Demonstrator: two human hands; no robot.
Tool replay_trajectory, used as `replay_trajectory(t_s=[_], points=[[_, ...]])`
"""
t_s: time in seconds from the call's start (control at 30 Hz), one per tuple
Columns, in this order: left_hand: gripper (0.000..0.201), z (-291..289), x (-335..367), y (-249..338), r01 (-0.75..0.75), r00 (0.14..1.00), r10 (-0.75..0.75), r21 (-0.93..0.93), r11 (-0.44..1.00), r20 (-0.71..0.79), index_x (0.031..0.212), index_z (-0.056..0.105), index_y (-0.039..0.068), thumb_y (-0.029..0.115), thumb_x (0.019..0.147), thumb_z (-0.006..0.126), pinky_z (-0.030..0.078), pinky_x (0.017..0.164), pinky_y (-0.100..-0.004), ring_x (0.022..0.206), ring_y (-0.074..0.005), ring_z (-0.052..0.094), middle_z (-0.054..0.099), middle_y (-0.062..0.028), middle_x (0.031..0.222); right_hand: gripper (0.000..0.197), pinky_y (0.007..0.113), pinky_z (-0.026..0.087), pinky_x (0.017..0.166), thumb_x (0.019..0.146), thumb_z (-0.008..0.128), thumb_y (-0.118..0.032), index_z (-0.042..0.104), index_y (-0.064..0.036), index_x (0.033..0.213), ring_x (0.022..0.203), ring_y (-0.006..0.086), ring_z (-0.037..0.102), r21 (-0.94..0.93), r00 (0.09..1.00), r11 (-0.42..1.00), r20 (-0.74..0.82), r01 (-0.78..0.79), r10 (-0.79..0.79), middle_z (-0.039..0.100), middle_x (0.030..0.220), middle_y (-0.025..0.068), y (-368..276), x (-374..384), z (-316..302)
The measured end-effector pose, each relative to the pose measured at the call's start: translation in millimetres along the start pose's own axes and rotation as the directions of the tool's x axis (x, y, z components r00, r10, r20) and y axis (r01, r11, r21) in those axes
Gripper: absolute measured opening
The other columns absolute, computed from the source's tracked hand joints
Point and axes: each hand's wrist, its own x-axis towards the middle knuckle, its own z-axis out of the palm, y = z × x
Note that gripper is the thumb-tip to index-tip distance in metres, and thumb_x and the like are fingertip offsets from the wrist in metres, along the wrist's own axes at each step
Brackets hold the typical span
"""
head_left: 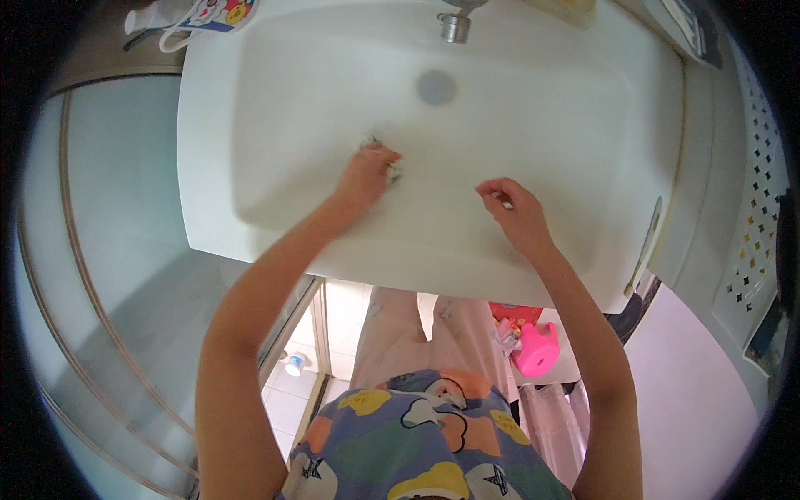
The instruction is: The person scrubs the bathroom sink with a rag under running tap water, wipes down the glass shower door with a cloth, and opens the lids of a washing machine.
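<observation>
Left hand closed around whitish bunched item, centre-left, over white sink; right hand, right of centre, loosely curled, can't tell if holding anything.

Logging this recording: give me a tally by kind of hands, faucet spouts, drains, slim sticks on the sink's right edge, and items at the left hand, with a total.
Hands: 2 (left hand, right hand)
Faucet spout: 1
Drain: 1
Slim pale stick: 1
Small pale item at the left hand: 1, as far as the blur shows
Total: 6
</observation>
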Motion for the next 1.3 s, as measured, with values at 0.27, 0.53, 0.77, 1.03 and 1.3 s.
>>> replay_trajectory(t_s=[0.27, 0.53, 0.77, 1.03, 1.3], points=[[0.039, -56.2, -27.2, 53.0, -0.015, 0.985, 0.099, 0.499, 0.866, -0.142, 0.122, 0.053, 0.004, 0.005, 0.083, 0.057, 0.040, 0.101, -0.0389, 0.118, -0.0290, 0.049, 0.053, -0.0128, 0.126, 0.038, 0.042, 0.037, 0.099, 0.079, 0.065, -0.016, 0.056, -0.0089, 0.115, 0.116, 0.0307, 0.045, -0.281, 0.930, 0.887, 0.104, 0.368, -0.353, 0.052, 0.115, 0.0136, -1.3, 103.8, 123.0], [0.030, -86.2, -108.5, -1.2, 0.342, 0.880, -0.193, 0.298, 0.891, -0.434, 0.117, 0.058, 0.007, 0.007, 0.087, 0.058, 0.044, 0.096, -0.0359, 0.118, -0.0272, 0.050, 0.056, -0.0117, 0.123, 0.022, 0.043, 0.039, 0.086, 0.072, 0.065, -0.006, 0.055, -0.0040, 0.092, 0.097, 0.0314, 0.050, -0.727, 0.759, 0.541, -0.042, 0.423, -0.650, 0.054, 0.098, 0.0133, 44.2, 141.1, 14.2], [0.017, -78.7, -98.6, 6.6, 0.280, 0.759, -0.171, 0.079, 0.957, -0.628, 0.097, 0.066, 0.004, 0.001, 0.082, 0.058, 0.050, 0.079, -0.0346, 0.092, -0.0282, 0.062, 0.066, -0.0103, 0.099, 0.042, 0.046, 0.032, 0.100, 0.073, 0.064, 0.000, 0.055, -0.0121, 0.112, 0.112, 0.0284, 0.048, -0.594, 0.615, 0.678, -0.356, 0.432, -0.704, 0.054, 0.114, 0.0093, 7.6, 219.7, 68.6], [0.013, -70.6, -105.9, 9.8, 0.326, 0.766, -0.264, 0.001, 0.945, -0.586, 0.088, 0.066, 0.004, 0.000, 0.079, 0.058, 0.050, 0.069, -0.0332, 0.081, -0.0258, 0.063, 0.066, -0.0085, 0.094, 0.049, 0.037, 0.039, 0.096, 0.075, 0.058, 0.004, 0.059, -0.0158, 0.121, 0.104, 0.0264, 0.048, -0.413, 0.546, 0.362, 0.559, 0.836, -0.624, 0.054, 0.115, 0.0046, 35.7, 127.7, 43.2], [0.013, -63.4, -94.4, 24.2, 0.315, 0.787, -0.216, 0.075, 0.946, -0.578, 0.092, 0.066, 0.004, 0.001, 0.082, 0.058, 0.052, 0.072, -0.0334, 0.083, -0.0256, 0.064, 0.066, -0.0107, 0.094, 0.041, 0.035, 0.040, 0.098, 0.074, 0.060, -0.008, 0.063, -0.0170, 0.114, 0.110, 0.0232, 0.048, -0.259, 0.373, 0.268, 0.633, 0.928, -0.678, 0.054, 0.118, 0.0015, 45.8, 127.8, 70.7]])
